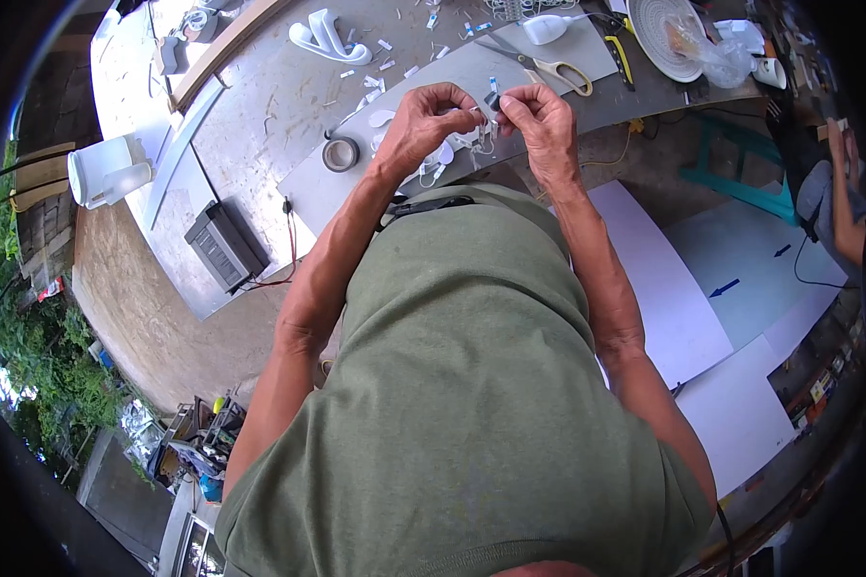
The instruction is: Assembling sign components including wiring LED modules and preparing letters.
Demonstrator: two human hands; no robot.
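Observation:
Both my hands meet over the near edge of the metal worktable. My left hand (431, 123) is closed in a pinch near some thin white wires; what sits between its fingertips is too small to make out. Facing it, my right hand (546, 125) pinches a small dark piece (493, 100) between thumb and forefinger. A little blue-and-white strip (493, 84) shows just beyond that piece. Below the fingers, a tangle of thin white wires (471, 144) with small white parts lies at the table's edge. Scissors (563, 75) with pale handles rest beyond my right hand.
On the table are a tape roll (340, 154), a black finned box (224, 246) with wires, a white curved shape (327, 40), yellow-handled pliers (618, 62) and a white bottle (546, 29). White sheets (654, 288) and a green stool (775, 200) stand right; another person's arm (844, 197) shows there.

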